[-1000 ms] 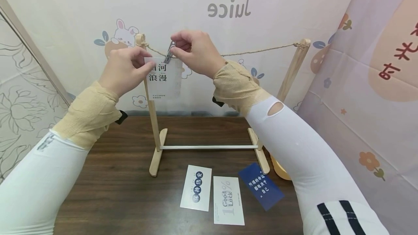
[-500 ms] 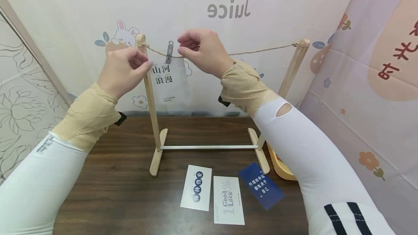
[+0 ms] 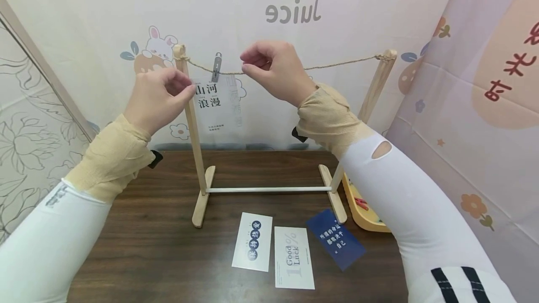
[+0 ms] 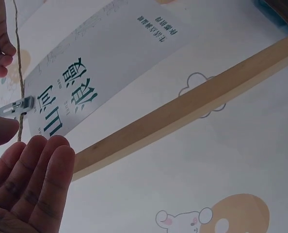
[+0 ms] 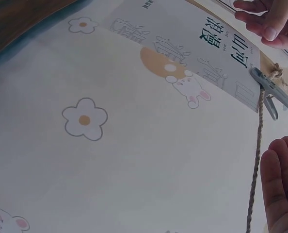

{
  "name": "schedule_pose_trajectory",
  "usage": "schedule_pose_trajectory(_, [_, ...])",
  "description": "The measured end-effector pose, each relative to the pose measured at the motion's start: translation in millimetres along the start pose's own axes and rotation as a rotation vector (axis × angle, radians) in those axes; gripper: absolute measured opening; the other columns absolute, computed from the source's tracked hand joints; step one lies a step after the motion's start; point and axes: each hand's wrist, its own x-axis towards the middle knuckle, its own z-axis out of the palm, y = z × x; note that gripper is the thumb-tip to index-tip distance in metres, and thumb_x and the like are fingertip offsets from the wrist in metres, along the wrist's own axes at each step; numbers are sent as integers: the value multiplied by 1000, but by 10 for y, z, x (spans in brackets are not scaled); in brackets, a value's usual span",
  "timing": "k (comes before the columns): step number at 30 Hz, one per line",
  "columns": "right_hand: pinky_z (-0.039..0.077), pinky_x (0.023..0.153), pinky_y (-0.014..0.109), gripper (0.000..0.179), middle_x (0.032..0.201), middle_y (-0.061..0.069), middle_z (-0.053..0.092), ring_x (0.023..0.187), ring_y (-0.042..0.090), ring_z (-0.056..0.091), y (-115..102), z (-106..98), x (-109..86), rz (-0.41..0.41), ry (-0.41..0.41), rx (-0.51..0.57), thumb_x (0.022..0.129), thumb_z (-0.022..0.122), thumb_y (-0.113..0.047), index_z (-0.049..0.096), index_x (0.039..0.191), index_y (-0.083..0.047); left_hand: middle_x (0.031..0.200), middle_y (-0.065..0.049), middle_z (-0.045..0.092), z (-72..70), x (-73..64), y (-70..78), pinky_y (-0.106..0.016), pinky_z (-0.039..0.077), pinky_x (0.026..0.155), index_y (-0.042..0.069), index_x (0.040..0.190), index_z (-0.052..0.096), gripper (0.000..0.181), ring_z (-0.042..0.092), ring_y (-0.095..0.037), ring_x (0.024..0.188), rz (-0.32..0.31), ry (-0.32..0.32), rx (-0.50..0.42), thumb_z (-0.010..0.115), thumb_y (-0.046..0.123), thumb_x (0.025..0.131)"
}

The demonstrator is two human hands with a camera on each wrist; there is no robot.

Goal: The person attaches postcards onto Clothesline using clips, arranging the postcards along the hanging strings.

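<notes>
A white card [image 3: 219, 102] printed with dark characters hangs from the twine [image 3: 337, 66] of a wooden stand. One grey clothespin [image 3: 216, 67] clips its top edge to the twine, near the left post [image 3: 194, 144]. My left hand [image 3: 157, 97] is beside the card's left edge, fingers relaxed and holding nothing. To the right of the clothespin, my right hand [image 3: 278, 69] is raised in front of the twine, loosely bent and holding nothing. In the right wrist view the clothespin [image 5: 272, 90] grips the card's corner area and stands apart from the right fingers [image 5: 277, 184].
Two white cards, one with round dark characters [image 3: 252, 242] and one reading Good Luck [image 3: 294, 258], lie on the dark wooden table [image 3: 147, 247]. A blue card [image 3: 336, 240] lies by the stand's right foot. Behind my right arm is a yellow tray [image 3: 366, 223] with red clothespins [image 3: 361, 203].
My right hand has let go of the clothespin and moved right. My left hand has released the card, which now hangs slightly tilted from the twine.
</notes>
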Motion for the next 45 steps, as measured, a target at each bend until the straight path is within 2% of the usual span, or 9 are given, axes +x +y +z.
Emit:
schedule_pose_trajectory(11, [59,84,23,15,106,18,79,89,12,72,128,-88,-197,14,42,46,99,72,0,78,111,5,94,-18,82,154,-109,-33,-9,43,68,2,100,79,16,57,12,69,29,22,-26,74,17,100])
schedule_pose_trajectory(20, [57,85,22,13,103,15,78,89,13,70,213,-153,-356,68,52,84,99,72,-1,78,109,4,92,-16,82,256,-153,-52,-9,46,69,2,99,78,13,59,11,70,64,0,-56,75,15,101])
schedule_pose_trajectory(31, [57,83,19,14,108,19,80,90,11,71,417,-241,-540,58,49,8,100,73,0,78,112,5,89,-19,81,385,-189,-119,-7,47,69,-2,98,77,11,59,12,69,86,5,-103,75,8,98])
schedule_pose_trajectory(37, [57,85,17,14,109,18,80,94,18,73,497,-238,-661,62,19,-49,101,73,-4,78,112,3,88,-19,81,432,-229,-141,-6,47,68,-1,97,78,11,59,10,69,86,2,-113,76,9,98])
schedule_pose_trajectory(45, [57,85,17,15,110,19,80,95,20,73,565,-228,-803,74,7,-19,101,73,-3,76,114,5,87,-17,81,535,-301,-209,-7,48,66,-2,98,76,11,62,8,69,92,-25,-114,76,9,98])
